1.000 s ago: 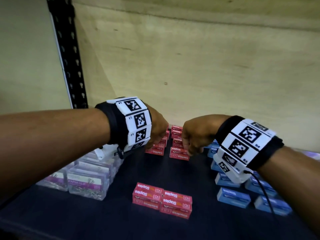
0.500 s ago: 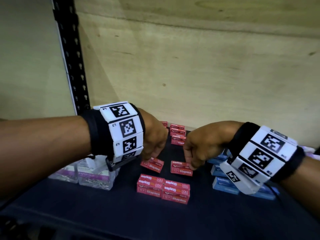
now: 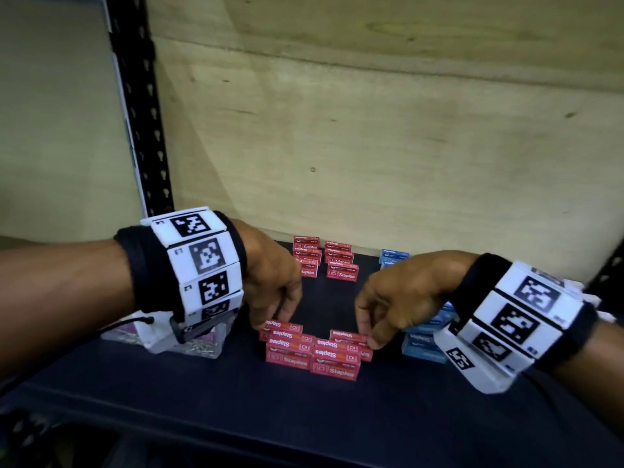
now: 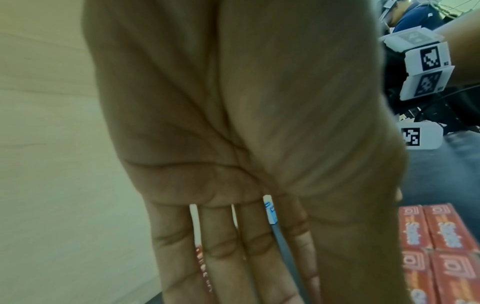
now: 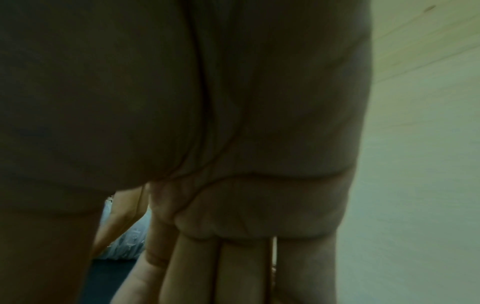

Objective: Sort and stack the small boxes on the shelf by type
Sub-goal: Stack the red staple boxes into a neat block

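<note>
Red staples boxes (image 3: 314, 354) form a low cluster at the middle front of the dark shelf (image 3: 236, 400). My left hand (image 3: 273, 320) pinches one red box (image 3: 283, 327) at the cluster's back left, fingers pointing down. At the cluster's back right, my right hand (image 3: 368, 336) pinches another red box (image 3: 346, 335). More red boxes (image 3: 324, 260) stand stacked by the back wall. In the left wrist view the straight fingers (image 4: 233, 257) hide the held box, and the cluster (image 4: 441, 246) shows at right. The right wrist view shows only palm and fingers (image 5: 233, 277).
Blue boxes (image 3: 422, 347) lie in a pile at the right under my right wrist, with one more (image 3: 393, 255) by the back wall. Clear boxes of paper clips (image 3: 192, 344) sit at the left. A black slotted upright (image 3: 141, 130) stands at the back left.
Both hands came forward from the back stacks, each bringing a red box down to the front cluster. The camera view tilted lower and closer.
</note>
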Demonstrator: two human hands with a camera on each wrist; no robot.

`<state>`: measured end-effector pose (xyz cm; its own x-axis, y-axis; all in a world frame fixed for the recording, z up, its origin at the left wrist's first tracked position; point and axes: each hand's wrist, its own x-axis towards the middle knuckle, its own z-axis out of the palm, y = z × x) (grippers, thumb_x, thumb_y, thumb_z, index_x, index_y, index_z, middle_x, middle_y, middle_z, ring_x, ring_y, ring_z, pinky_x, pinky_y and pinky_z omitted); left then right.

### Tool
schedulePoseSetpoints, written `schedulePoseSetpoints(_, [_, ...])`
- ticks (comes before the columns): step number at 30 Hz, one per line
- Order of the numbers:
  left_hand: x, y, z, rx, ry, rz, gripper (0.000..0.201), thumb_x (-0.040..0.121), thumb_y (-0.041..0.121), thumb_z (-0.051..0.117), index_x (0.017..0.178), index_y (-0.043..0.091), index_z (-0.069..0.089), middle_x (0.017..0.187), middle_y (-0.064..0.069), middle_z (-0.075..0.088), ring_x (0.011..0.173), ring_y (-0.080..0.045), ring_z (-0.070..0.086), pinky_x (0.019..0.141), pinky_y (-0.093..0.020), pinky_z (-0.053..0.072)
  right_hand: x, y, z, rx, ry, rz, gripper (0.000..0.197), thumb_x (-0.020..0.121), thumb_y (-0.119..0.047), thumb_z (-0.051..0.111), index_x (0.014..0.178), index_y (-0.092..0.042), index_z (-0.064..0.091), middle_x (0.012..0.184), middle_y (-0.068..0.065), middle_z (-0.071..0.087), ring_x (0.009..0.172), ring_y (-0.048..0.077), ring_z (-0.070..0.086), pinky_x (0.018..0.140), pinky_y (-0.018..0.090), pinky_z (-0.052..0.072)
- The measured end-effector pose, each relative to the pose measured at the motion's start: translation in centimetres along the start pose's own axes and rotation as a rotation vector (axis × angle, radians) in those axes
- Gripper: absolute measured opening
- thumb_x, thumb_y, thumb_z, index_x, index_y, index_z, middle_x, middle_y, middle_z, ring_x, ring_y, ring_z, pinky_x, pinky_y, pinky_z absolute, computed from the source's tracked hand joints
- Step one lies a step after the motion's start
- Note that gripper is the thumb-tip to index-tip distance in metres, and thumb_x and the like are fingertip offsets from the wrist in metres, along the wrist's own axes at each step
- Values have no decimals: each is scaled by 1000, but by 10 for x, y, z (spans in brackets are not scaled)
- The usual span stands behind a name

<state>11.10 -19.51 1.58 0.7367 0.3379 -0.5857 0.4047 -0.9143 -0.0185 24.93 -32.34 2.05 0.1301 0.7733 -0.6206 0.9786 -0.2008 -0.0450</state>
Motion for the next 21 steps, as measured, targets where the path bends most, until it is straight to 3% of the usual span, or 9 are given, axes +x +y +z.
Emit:
schedulePoseSetpoints(2, [-1,-2,2,6,-5,7,42,80,2,75,116,22,66,110,4,68,76,1,58,81,-25,52,-1,-1,0,-3,-12,-3,25,90,-28,71,114,-23,67,109,-5,73,104,12,67,99,32,51])
schedulePoseSetpoints(4, [0,-3,3,18,-4,17,44,81,0,73,118,23,65,118,3,65,82,-2,57,87,-28,52,-2,-2,-2,-16,-22,-7,28,88,-24,72,116,-24,66,110,-5,73,104,12,67,100,32,50])
schedulePoseSetpoints(9, [1,-1,6,51,-24,42,41,86,10,70,123,26,62,117,3,66,97,-8,59,93,-32,51,-1,-3,-2,-35,-41,-19,31,90,-26,70,120,-31,64,109,-5,73,104,12,67,100,35,49])
schedulePoseSetpoints(12, [1,1,5,36,-37,50,38,89,16,68,124,29,60,115,5,68,92,-6,60,87,-26,50,2,-3,-3,-35,-51,-21,31,90,-30,70,120,-35,62,109,-1,74,104,14,67,101,38,49])
schedulePoseSetpoints(14, [2,3,5,37,-37,53,37,90,20,67,124,31,58,113,7,67,79,1,57,72,-16,47,5,-3,-3,-33,-57,-22,30,90,-33,70,118,-38,62,108,0,74,104,15,68,101,40,50])
schedulePoseSetpoints(16, [3,5,4,54,-36,53,37,91,22,66,125,34,57,109,8,66,72,4,53,58,-13,40,8,-3,-3,-26,-62,-26,29,90,-33,70,117,-39,62,108,2,74,104,15,68,100,40,51])
schedulePoseSetpoints(21, [6,8,5,81,-26,45,39,91,23,67,126,35,56,112,7,64,87,-4,55,67,-15,40,10,-4,-4,-21,-75,-32,29,90,-33,70,118,-39,62,107,3,75,103,15,69,100,39,51])
